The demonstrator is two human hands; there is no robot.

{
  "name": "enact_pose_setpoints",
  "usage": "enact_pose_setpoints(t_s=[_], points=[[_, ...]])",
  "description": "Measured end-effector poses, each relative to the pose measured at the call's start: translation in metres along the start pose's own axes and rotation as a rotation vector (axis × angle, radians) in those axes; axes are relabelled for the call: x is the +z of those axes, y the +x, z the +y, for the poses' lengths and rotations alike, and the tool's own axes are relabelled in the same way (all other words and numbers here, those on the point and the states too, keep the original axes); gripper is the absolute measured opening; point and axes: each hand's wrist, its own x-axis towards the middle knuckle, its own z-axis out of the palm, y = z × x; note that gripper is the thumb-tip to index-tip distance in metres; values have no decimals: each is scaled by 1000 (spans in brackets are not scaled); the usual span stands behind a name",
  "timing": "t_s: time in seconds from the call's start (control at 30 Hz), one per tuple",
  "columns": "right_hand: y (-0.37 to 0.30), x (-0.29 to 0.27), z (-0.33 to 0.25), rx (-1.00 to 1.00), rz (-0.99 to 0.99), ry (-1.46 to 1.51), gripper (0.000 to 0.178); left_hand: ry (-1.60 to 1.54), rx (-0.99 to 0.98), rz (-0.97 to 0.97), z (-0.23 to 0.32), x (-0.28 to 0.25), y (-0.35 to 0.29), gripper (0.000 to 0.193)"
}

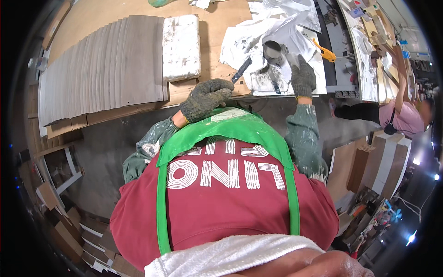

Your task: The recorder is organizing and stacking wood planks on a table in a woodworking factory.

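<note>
My left hand [207, 98], in a dark knitted glove, is curled by the table's front edge, above my green apron. Its inner side is hidden, so anything held there cannot be made out. Just beyond its fingertips a dark-handled tool [241, 70] lies slanted on the table edge. Gloved likewise, my right hand [303, 79] reaches over a smudged white sheet [318, 83], fingers stretched forward against a crumpled white cloth [290, 34]. Left of these fingers stands a small round tin [272, 50] with dark smears around it. A short dark strip [277, 87] lies near the sheet's front edge.
Many thin grey-brown panels [106, 64] stand fanned in a row at the left of the table. Next to them lies a white wrapped block [182, 47]. An orange-yellow tool [325, 51] rests at the sheet's right edge. Another person [401, 115] is at the right, by another bench.
</note>
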Motion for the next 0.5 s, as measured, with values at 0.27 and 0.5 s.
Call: enact_pose_setpoints(t_s=[0.27,0.5], points=[[-37,-24,-67,1005,-861,2212,35,-156,110,-112,16,41,56,38],[-66,-32,-92,766,-864,2042,28,-248,54,-112,3,48,78,50]])
